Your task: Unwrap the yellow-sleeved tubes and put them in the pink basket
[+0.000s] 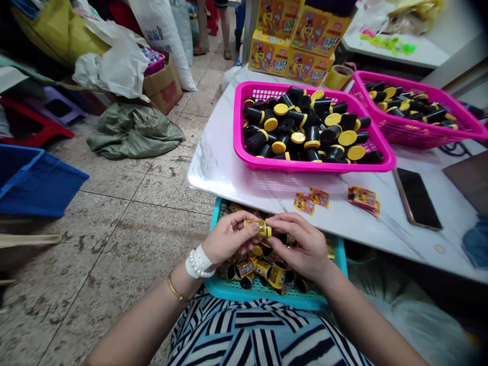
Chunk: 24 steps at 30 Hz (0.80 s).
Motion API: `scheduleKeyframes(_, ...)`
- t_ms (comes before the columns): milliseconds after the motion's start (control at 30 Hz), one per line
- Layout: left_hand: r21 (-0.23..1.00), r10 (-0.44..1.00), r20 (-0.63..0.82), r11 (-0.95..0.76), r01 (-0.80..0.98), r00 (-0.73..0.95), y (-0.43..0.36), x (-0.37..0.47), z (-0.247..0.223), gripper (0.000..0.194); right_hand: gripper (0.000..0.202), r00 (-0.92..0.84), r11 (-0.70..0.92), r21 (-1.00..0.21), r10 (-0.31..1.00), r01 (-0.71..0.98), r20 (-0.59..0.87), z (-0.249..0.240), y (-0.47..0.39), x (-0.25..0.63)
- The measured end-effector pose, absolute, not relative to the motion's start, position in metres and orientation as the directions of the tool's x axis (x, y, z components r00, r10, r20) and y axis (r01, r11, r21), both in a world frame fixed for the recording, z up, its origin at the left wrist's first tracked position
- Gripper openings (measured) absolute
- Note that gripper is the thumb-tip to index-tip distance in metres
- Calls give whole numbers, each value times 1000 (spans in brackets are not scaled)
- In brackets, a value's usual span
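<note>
Between my hands, above the turquoise basket, is a small cylindrical container [260, 227] with a yellow printed label around it. My left hand [223, 240] grips its body with thumb and fingers. At its right end, the fingertips of my right hand [305, 248] close on the yellow-edged rim. Below, the turquoise basket [219, 288] holds many similar labelled containers, partly covered by my hands. Loose printed stickers [319, 197] and a stack of stickers [364, 197] lie on the white table ahead.
A pink basket [312, 166] of black containers with yellow caps stands on the table [217, 152]; a second pink basket [423, 134] is behind it, right. A phone [417, 198], tape roll [338, 77] and yellow boxes [310, 66] are also there. A blue crate [41, 183] sits left.
</note>
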<state>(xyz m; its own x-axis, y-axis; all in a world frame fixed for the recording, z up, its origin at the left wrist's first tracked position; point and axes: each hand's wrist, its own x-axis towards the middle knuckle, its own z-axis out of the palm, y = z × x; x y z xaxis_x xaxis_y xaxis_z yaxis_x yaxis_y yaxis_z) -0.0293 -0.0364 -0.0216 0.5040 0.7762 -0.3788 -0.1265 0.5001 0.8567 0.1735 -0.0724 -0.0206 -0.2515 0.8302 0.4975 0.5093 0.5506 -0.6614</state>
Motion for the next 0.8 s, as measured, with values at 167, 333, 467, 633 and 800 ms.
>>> scheduleKeyframes(167,936,844,-246,335,-110,477,-39,-27,-20,27,41,-201,550,-636,819,542,537,-23,-76,166)
scheduleKeyframes(333,999,894,-51,49,16,445,-41,-24,-23,21,34,-100,426,-739,891,521,443,-23,-81,165)
scheduleKeyframes(467,984,899,33,-106,142,436,-48,-22,-24,18,22,-40,278,-872,957,402,287,-24,-86,163)
scheduleKeyframes(633,969,937,-32,-56,240,348,-60,-12,-23,18,16,-42,317,-725,928,612,370,-35,-88,160)
scheduleKeyframes(800,976,935,48,-118,182,351,-75,0,-24,17,15,-57,441,-565,820,697,570,-47,-87,160)
